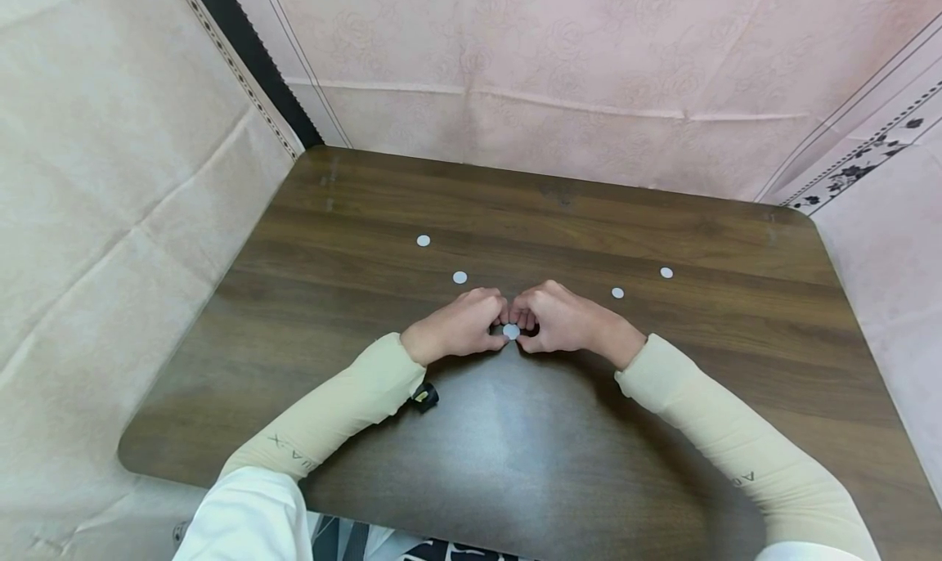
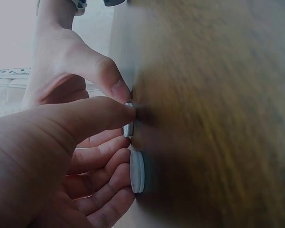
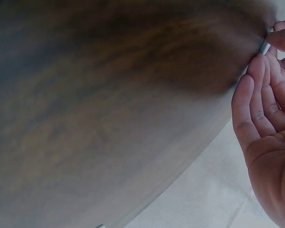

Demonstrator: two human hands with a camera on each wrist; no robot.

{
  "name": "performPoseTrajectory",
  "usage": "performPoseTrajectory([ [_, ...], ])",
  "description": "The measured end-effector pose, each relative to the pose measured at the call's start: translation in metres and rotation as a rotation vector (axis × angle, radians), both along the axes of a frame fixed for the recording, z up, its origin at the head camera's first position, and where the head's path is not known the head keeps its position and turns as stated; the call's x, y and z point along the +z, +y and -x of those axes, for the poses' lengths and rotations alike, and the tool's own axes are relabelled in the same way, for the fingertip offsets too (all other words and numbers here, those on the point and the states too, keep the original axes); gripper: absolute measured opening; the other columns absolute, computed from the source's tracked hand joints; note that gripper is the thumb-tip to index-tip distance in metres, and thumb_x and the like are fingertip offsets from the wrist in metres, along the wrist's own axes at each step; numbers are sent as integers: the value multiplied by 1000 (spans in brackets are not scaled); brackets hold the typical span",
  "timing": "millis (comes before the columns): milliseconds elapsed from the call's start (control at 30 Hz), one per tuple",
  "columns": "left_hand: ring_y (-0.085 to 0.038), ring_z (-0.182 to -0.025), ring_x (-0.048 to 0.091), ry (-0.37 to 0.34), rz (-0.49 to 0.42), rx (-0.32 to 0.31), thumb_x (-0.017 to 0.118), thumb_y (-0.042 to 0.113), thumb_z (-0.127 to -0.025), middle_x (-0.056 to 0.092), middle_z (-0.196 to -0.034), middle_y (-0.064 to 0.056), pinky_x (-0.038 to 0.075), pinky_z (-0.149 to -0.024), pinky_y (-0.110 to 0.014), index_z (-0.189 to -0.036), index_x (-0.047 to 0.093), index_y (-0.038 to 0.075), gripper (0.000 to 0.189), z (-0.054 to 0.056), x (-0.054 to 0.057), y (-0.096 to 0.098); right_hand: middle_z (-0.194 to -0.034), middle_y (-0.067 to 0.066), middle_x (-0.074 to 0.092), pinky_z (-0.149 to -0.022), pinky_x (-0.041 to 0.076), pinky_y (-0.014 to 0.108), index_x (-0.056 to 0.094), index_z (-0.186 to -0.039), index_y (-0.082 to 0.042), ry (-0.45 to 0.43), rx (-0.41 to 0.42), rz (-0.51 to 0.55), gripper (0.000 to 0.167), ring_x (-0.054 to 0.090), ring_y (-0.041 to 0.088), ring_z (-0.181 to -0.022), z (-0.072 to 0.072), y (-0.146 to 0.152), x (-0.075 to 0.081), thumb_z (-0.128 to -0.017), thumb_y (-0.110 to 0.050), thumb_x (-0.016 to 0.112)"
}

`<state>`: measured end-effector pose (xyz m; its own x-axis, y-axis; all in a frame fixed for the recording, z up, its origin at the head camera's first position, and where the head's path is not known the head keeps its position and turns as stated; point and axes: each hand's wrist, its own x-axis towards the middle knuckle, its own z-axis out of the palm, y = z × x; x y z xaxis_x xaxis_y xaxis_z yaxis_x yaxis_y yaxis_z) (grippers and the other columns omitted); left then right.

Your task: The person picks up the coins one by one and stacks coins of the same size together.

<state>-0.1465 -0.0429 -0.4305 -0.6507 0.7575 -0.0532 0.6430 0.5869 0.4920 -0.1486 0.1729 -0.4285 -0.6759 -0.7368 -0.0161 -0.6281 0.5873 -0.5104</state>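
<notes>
A small white disc [image 1: 511, 331] lies on the brown table [image 1: 508, 455] between the two hands. From its left side, my left hand [image 1: 465, 324] pinches the rim with thumb and curled fingers. My right hand [image 1: 565, 320] does the same from the right, its fingertips close to the left hand's. In the left wrist view this disc [image 2: 128, 124] is partly covered by a thumb, and a second disc [image 2: 137, 172] sits beside the fingers. Only a thin edge of the held disc [image 3: 264, 46] shows in the right wrist view.
Beyond the left hand lie two more white discs, one nearer [image 1: 459, 277] and one farther [image 1: 423, 240]. Two others, a near one [image 1: 617, 293] and a far one [image 1: 666, 272], lie beyond the right hand. Pale cloth [image 1: 559, 78] hangs behind the table.
</notes>
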Motion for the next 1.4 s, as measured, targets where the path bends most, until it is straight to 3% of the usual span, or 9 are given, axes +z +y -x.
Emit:
performPoseTrajectory([
  [333, -20, -91, 55, 2, -8, 4, 75, 14, -92, 62, -94, -6, 50, -84, -36, -95, 69, 5, 11, 0, 0, 0, -83, -3, 71, -70, 57, 23, 73, -91, -10, 3, 2, 4, 12, 67, 7, -74, 0, 0, -1, -81, -9, 80],
  [367, -19, -91, 54, 11, -16, -3, 75, 17, -93, 62, -93, -4, 49, -84, -35, -95, 69, 7, 13, 4, -8, 0, -83, -3, 71, -70, 57, 23, 73, -91, -10, 3, 2, 4, 13, 67, 7, -74, 0, 0, 0, -81, -9, 80],
  [567, -19, -89, 54, 15, -15, -5, 76, 18, -93, 61, -92, -5, 49, -80, -32, -94, 68, 6, 14, 4, -9, 1, -84, -3, 71, -70, 57, 23, 73, -91, -11, 0, -1, 0, 13, 67, 7, -74, 0, -1, 0, -81, -9, 80],
  [600, -19, -89, 54, 5, -6, 3, 76, 14, -92, 62, -92, -6, 50, -80, -32, -94, 69, 5, 12, 0, 0, 1, -84, -4, 71, -70, 57, 22, 73, -91, -11, 0, -2, -2, 13, 67, 7, -74, 0, -1, 0, -81, -9, 80],
  [1400, -20, -94, 58, 26, 11, 13, 77, 16, -92, 65, -97, -5, 53, -89, -36, -99, 71, 5, 14, -1, 0, 2, -83, -3, 71, -70, 57, 23, 73, -91, -9, 7, -8, -24, 14, 67, 8, -74, 0, -3, 1, -82, -15, 82],
])
